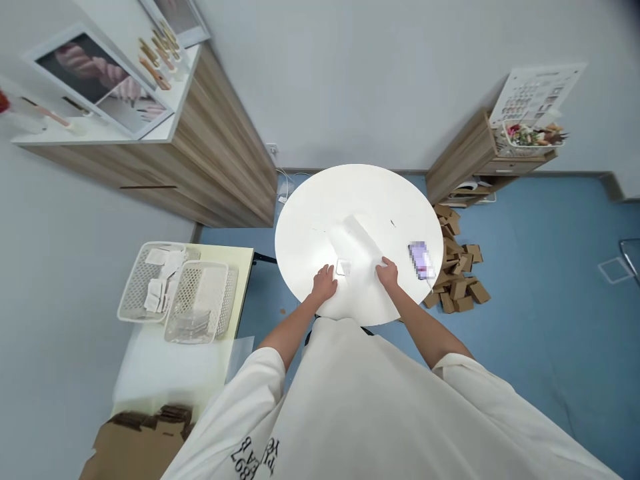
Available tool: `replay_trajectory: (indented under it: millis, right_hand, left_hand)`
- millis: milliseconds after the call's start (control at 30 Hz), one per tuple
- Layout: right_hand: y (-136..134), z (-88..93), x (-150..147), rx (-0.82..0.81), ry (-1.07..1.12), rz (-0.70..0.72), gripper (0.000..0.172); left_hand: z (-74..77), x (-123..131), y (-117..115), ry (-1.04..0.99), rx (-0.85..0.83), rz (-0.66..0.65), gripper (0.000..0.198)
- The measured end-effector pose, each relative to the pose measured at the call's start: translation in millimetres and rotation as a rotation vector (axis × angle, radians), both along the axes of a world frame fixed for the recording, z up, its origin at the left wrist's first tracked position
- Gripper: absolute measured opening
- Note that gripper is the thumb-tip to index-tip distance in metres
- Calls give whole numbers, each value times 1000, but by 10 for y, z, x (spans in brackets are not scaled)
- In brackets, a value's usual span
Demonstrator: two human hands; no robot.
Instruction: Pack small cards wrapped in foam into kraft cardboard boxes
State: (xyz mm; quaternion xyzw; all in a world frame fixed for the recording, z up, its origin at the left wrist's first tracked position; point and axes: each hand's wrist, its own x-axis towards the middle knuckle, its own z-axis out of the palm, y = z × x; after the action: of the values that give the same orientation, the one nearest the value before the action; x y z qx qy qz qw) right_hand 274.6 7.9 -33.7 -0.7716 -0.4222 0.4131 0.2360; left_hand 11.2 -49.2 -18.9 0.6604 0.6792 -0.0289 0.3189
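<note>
A translucent white sheet [357, 250] lies over the round white table [305, 207], its far part folded or curled. At the sheet's right edge, my right hand [388, 274] has its fingers closed on it. My left hand [325, 283] rests at the near left of the sheet with its fingers apart, beside a small white-edged square piece [343, 267]. A phone with a purple screen [421, 260] lies right of my right hand, with a white cable at its near end. A small dark object [393, 223] sits farther back on the table.
White baskets [195, 300] holding packets stand on a pale side table [245, 257] at left. Beyond it is a wooden cabinet [225, 133]. Cardboard boxes [457, 280] are piled on the floor at right, near a small wooden shelf [460, 153]. More cardboard [140, 447] is at lower left.
</note>
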Motion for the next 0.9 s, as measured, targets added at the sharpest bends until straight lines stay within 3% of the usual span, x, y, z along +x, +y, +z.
replay_trajectory:
  millis: [100, 233, 333, 467, 567, 733, 900]
  right_hand:
    - [-185, -18, 120, -27, -36, 5, 64]
    - [-407, -18, 180, -51, -171, 135, 53]
    - [-508, 6, 145, -22, -345, 297, 47]
    - [-563, 32, 42, -14, -392, 594, 45]
    - [-577, 35, -7, -26, -449, 691, 46]
    - [-596, 29, 21, -35, -523, 782, 49]
    - [-600, 23, 67, -56, -559, 859, 52]
  left_hand:
    - [-36, 22, 95, 4, -5, -76, 61]
    - [-66, 36, 230, 7, 63, -181, 58]
    - [-96, 64, 335, -3, 114, -227, 58]
    - [-148, 127, 462, -7, 180, -323, 54]
    - [-186, 166, 532, 9, 207, -405, 52]
    - [-194, 103, 531, 46, 207, -425, 46]
    - [-114, -187, 410, 63, 198, -342, 39]
